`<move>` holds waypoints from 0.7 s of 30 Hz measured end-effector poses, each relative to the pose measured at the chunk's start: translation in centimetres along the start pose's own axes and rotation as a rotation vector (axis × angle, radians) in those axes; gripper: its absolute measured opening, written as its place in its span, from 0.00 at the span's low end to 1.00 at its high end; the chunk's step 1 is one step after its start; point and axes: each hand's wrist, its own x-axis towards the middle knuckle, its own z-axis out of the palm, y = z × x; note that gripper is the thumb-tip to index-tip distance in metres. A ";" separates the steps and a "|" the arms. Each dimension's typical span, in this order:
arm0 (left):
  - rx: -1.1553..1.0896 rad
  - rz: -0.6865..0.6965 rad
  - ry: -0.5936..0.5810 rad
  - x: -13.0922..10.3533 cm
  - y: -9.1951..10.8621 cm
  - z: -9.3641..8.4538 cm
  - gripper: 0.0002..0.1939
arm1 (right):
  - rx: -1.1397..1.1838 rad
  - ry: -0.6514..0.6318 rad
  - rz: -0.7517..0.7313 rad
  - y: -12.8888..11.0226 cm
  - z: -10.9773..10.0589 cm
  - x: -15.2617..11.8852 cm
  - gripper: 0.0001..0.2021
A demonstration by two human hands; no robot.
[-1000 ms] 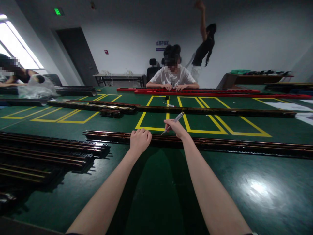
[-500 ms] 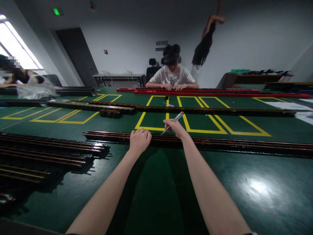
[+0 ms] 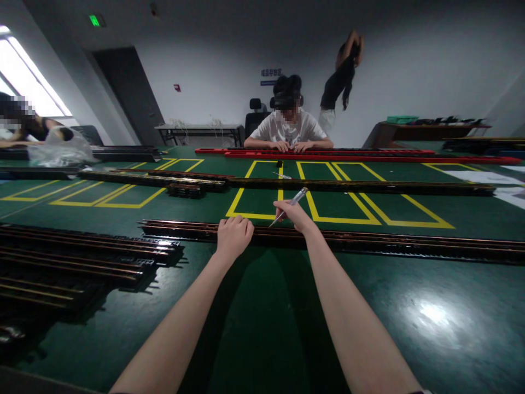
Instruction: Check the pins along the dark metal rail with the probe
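A long black rail with copper-coloured strips lies across the green table in front of me. My left hand rests on the rail toward its left end, fingers curled over it. In my right hand is a slim pen-like tool with a pale handle, held slanted. Its thin tip points down and left and meets the rail just right of my left hand, though exact contact is too small to tell.
Similar rails are stacked at the left. Another long rail crosses farther back, near a thin tool. Red rails lie before a seated person. A plastic bag sits at the far left.
The standing person in the background has drawn the raised arms in closer to the head. My hands and the pen-like tool hold nearly the same place.
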 end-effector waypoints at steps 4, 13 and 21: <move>-0.014 -0.003 0.004 0.0 0.0 0.0 0.24 | 0.000 -0.003 0.002 0.1 -0.1 0.0 0.17; -0.039 -0.006 0.009 0.0 -0.1 0.1 0.24 | -0.008 -0.004 -0.004 0.0 -0.1 0.0 0.18; -0.027 -0.006 0.009 0.0 0.0 0.1 0.24 | 0.011 -0.024 -0.026 0.1 -0.1 0.0 0.16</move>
